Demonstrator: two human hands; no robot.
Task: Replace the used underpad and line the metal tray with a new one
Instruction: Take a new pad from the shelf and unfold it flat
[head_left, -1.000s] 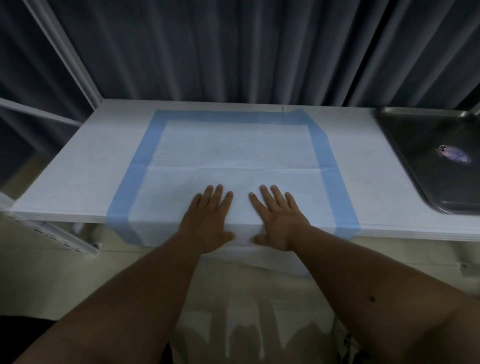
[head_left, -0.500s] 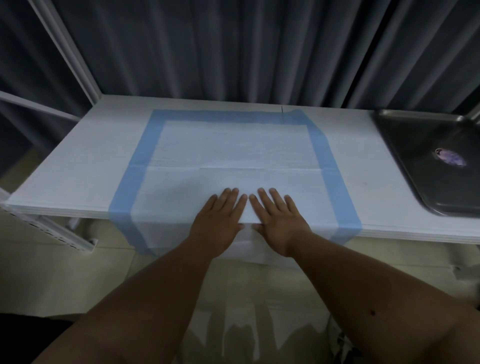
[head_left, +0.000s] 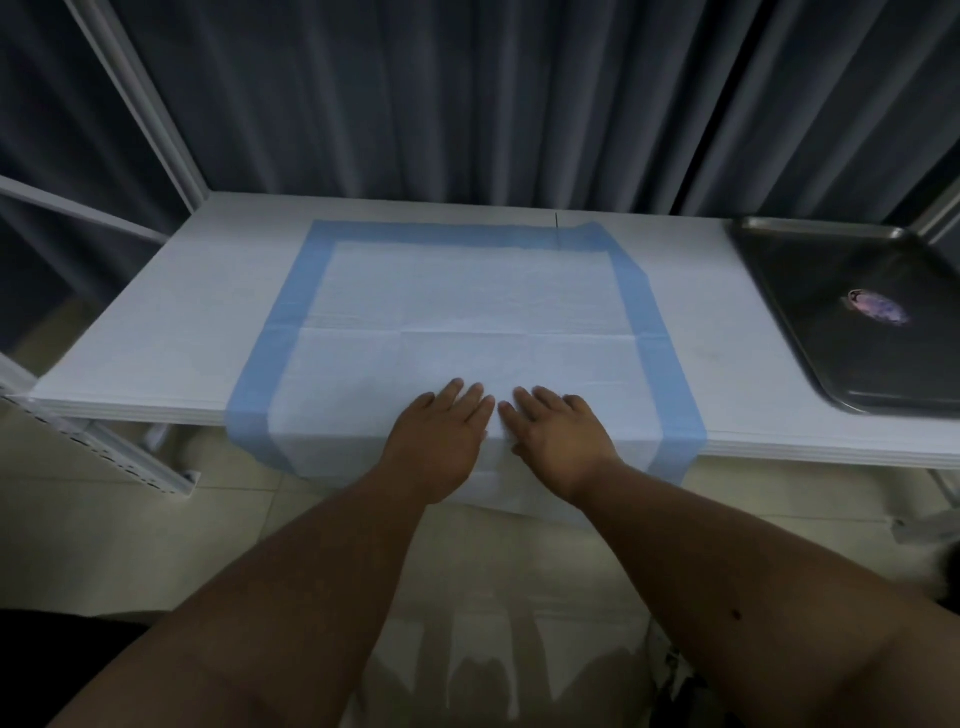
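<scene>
My left hand (head_left: 441, 436) and right hand (head_left: 558, 434) lie flat, fingers straight, on the underpad (head_left: 467, 312) at centre frame; I should smooth outward evenly, tray (head_left: 779, 291) at right

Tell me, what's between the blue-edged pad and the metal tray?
In the head view, only bare white table lies between the underpad and the metal tray. Nothing sits on that stretch.

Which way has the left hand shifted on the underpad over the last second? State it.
Yes. The left hand has slid right toward the right hand, judged against the underpad crease lines; their fingers now nearly touch.
</scene>
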